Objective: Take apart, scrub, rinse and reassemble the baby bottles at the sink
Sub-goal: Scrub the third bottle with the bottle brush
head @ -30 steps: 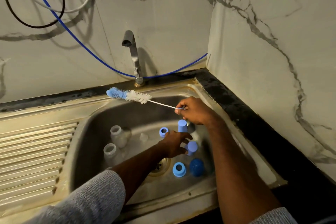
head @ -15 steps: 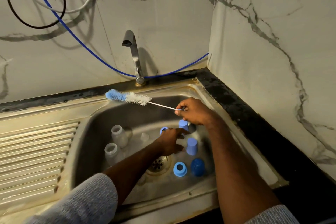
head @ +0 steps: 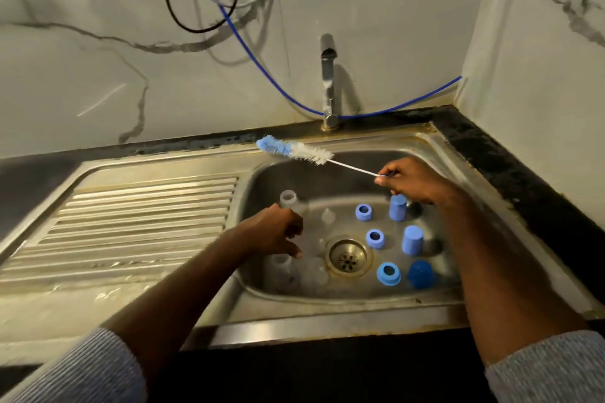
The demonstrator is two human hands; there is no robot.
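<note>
Your right hand (head: 411, 181) pinched the thin wire handle of the brush (head: 294, 151) at its very end, so the blue and white bristle head stuck out far beyond your fingertips, over the back rim of the sink (head: 327, 311). Your left hand (head: 273, 232) was low in the basin with its fingers curled; one clear bottle (head: 289, 201) stood just past the knuckles and another (head: 283, 268) lay just under the thumb, but motion blur hid whether the fingers had closed on anything, so I could not tell. The bottles were already apart: three blue rings (head: 375, 238), two pale blue caps (head: 412, 239) and a darker blue cap (head: 420, 274) sat across the drain (head: 348, 258) from your left fingers, below your right wrist, and clear teats (head: 328, 215) stood between the bottles and the drain. The tap (head: 328, 75) showed no water running. With so slight a hold on the wire, the brush could twist or slip once the bristles met resistance inside a bottle neck. A wet, clear bottle could slide out of a loose left grip. The small teats near the open drain could be knocked by your left hand as it lifted a bottle.
</note>
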